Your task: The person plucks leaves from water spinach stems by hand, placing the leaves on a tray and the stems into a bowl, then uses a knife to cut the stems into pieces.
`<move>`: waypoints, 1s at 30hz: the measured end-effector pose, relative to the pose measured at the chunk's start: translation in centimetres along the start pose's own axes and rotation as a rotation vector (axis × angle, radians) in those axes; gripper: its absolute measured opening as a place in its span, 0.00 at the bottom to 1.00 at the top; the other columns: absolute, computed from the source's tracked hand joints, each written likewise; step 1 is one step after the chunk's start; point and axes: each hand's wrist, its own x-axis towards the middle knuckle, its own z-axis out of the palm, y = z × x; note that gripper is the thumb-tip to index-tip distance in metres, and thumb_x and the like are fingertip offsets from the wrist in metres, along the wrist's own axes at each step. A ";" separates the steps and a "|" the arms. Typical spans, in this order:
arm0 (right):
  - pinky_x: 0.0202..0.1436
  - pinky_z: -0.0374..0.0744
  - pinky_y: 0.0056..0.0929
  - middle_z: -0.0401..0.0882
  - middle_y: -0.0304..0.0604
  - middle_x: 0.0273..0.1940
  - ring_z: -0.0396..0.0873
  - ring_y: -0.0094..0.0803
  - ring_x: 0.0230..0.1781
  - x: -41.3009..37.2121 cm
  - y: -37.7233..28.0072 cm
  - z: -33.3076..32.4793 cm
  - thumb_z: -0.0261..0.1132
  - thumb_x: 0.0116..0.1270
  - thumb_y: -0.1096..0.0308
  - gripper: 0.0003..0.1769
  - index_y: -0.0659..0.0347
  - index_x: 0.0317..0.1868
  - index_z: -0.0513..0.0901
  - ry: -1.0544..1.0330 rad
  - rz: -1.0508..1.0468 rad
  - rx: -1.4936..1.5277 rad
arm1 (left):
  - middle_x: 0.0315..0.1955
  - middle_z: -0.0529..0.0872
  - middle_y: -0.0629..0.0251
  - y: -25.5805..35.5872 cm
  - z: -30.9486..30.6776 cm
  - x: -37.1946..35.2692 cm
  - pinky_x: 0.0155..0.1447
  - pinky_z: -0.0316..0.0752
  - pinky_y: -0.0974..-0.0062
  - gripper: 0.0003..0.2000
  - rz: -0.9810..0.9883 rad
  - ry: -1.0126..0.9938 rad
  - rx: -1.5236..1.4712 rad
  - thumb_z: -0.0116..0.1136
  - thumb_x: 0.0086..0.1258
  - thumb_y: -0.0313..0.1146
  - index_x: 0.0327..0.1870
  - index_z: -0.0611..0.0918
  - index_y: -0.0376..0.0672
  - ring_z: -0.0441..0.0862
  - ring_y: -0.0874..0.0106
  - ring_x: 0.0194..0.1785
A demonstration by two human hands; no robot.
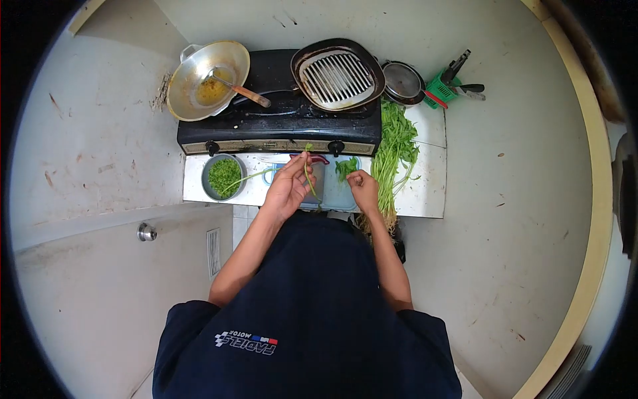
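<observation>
Pinching a stem (312, 188), the left hand (286, 187) could snap it by overbending; the right hand (365, 193), at its three o'clock, curls, hold unclear.

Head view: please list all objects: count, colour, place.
Counter: one, white, under stove
Stove: one, black, on counter
Wok: one, silvery, stove's left
Ladle: one, brown-handled, wok
Grill pan: one, black, stove's right
Pot: one, dark, beside stove
Basket: one, green, upper right
Utensils: several, mixed, basket
Leafy bunch: one, green, counter's right
Bowl: one, grey, counter's left
Chopped herbs: one heap, green, bowl
Board: one, blue, before stove
Handle: one, red, stove's front
Sprig: one, green, over board
Stems: two, green, centre-left
Knob: one, silver, lower left
Shirt: one, navy, bottom
Left hand: one, gripping stem
Right hand: one, by sprig
</observation>
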 end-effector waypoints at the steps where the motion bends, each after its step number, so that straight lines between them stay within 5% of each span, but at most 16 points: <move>1: 0.33 0.76 0.26 0.86 0.40 0.28 0.79 0.21 0.27 0.5 0.0 0.2 0.70 0.69 0.73 0.05 0.63 0.42 0.89 0.007 -0.011 -0.028 | 0.38 0.85 0.75 0.1 -0.1 0.0 0.46 0.78 0.78 0.06 0.002 0.007 -0.003 0.60 0.81 0.36 0.49 0.82 0.45 0.81 0.82 0.39; 7: 0.37 0.81 0.36 0.88 0.47 0.31 0.85 0.41 0.29 2.2 0.4 1.0 0.69 0.67 0.69 0.09 0.61 0.45 0.90 -0.027 -0.130 -0.246 | 0.41 0.87 0.73 -0.1 0.0 -0.3 0.46 0.79 0.79 0.06 0.081 -0.016 0.011 0.61 0.80 0.34 0.50 0.82 0.45 0.81 0.82 0.40; 11: 0.40 0.82 0.38 0.87 0.51 0.31 0.86 0.46 0.33 1.3 2.5 0.3 0.71 0.68 0.62 0.17 0.63 0.52 0.89 -0.325 -0.098 -0.628 | 0.40 0.86 0.73 0.1 0.4 -0.5 0.46 0.79 0.80 0.06 0.092 -0.028 0.034 0.61 0.80 0.33 0.51 0.82 0.44 0.81 0.81 0.40; 20: 0.41 0.77 0.22 0.87 0.38 0.37 0.80 0.19 0.37 -3.4 -11.2 -4.5 0.65 0.79 0.62 0.15 0.65 0.54 0.87 -0.345 0.005 0.484 | 0.44 0.87 0.68 -1.5 1.6 -0.7 0.50 0.76 0.81 0.09 0.115 -0.074 0.252 0.62 0.80 0.34 0.52 0.84 0.40 0.80 0.81 0.43; 30: 0.51 0.79 0.24 0.86 0.38 0.43 0.82 0.21 0.42 -5.6 -15.5 -6.3 0.68 0.76 0.73 0.06 0.66 0.48 0.84 -0.192 -0.165 0.829 | 0.42 0.87 0.67 -2.8 3.5 -2.3 0.51 0.76 0.79 0.08 0.134 -0.301 0.468 0.62 0.79 0.33 0.51 0.83 0.40 0.81 0.80 0.44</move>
